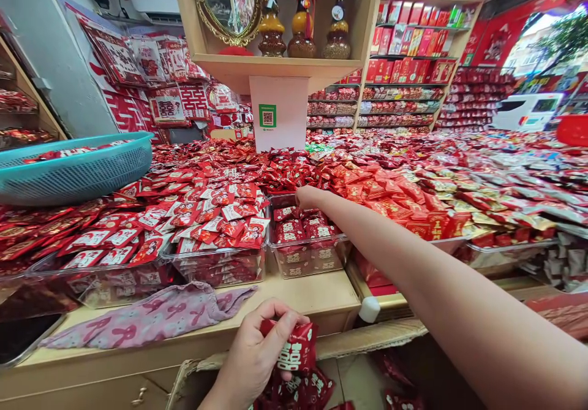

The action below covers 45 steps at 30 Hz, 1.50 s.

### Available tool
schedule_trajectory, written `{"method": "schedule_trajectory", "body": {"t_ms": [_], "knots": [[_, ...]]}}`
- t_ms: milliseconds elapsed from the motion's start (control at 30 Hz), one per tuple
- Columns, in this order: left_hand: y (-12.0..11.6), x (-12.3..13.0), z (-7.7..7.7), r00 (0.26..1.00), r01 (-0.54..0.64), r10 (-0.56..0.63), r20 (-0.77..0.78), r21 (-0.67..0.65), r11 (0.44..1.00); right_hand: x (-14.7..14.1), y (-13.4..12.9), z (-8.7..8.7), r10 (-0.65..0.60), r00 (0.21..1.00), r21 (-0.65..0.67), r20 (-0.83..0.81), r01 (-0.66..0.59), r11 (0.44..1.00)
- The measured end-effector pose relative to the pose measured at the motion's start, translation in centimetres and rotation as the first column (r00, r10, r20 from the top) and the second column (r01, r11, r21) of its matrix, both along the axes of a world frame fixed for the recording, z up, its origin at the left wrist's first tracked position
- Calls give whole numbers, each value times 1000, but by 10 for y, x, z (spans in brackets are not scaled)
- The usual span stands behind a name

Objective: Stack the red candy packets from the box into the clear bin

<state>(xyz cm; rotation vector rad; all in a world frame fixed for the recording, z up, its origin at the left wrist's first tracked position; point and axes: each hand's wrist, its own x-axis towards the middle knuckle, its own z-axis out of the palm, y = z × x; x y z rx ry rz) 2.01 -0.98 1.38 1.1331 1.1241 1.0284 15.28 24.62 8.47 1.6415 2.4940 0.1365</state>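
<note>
My left hand (260, 352) is closed on a dark red packet (296, 350) with white characters, above an open cardboard box. More dark red packets (316, 388) lie just below it. My right arm reaches forward over a clear plastic bin (307, 260) that holds similar dark red packets (289, 231). At the back of this bin, my right hand (309, 198) has its fingers curled downward; whatever they hold, if anything, is hidden.
Clear bins of red and white packets (220, 269) flank the middle one. A pink cloth (156, 315) lies on the counter's front edge. Left stands a blue basket (78, 174). The cardboard box's edge (372, 339) is nearest me. A shelf (275, 64) overhangs the counter.
</note>
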Motion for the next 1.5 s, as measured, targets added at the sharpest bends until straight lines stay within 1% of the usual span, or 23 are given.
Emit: {"method": "schedule_trajectory", "body": {"t_ms": [100,200,433,533,633,700,767,833,867,900,967,1033,1100,1133,1200,1300,1400,1500], "knots": [[0,0,0,1000,10,-10,-10,-4,1000,3,-7,4,26,996,-46,86,-22,999],[0,-1,0,1000,6,-6,-7,-5,1000,6,-14,2,30,991,-41,131,-25,999],[0,0,0,1000,-3,3,10,0,1000,12,-20,-2,8,992,-4,127,-8,1000],[1,1,-1,994,-84,83,71,9,996,13,-20,-1,4,996,15,87,-5,1000],[4,0,0,957,-210,205,206,1,978,15,-24,4,-1,1000,65,4,1,998],[5,-1,2,921,-259,254,294,-23,966,15,-37,10,8,997,138,-78,3,990],[7,-3,4,894,-272,275,354,-57,960,12,-63,12,61,984,223,-165,-23,974],[8,-4,5,877,-281,292,383,-85,956,7,-101,8,165,940,275,-299,-80,958],[8,-4,5,871,-286,298,391,-90,954,5,-123,2,240,866,286,-439,-119,951],[9,-4,4,867,-291,301,396,-88,953,2,-143,-7,248,795,258,-554,-120,959],[10,-4,1,871,-291,289,397,-56,955,-4,-177,-28,182,690,176,-701,-80,981],[11,-3,-3,882,-294,271,386,0,956,-10,-196,-50,118,611,96,-783,-69,993],[12,-2,-6,891,-307,273,362,37,951,-16,-199,-67,104,541,71,-835,-81,994],[12,-2,-6,898,-301,272,346,31,953,-18,-198,-73,108,512,76,-852,-82,994],[12,-1,-6,907,-298,293,301,-30,954,-21,-195,-81,117,477,105,-871,-51,993],[10,0,-1,926,-286,303,226,-103,953,-20,-194,-83,136,455,149,-880,-8,989],[8,3,3,936,-275,286,204,-79,958,-19,-200,-83,136,407,151,-903,4,988],[7,5,5,930,-302,305,207,-47,952,-19,-202,-84,78,319,91,-944,24,996]]}}
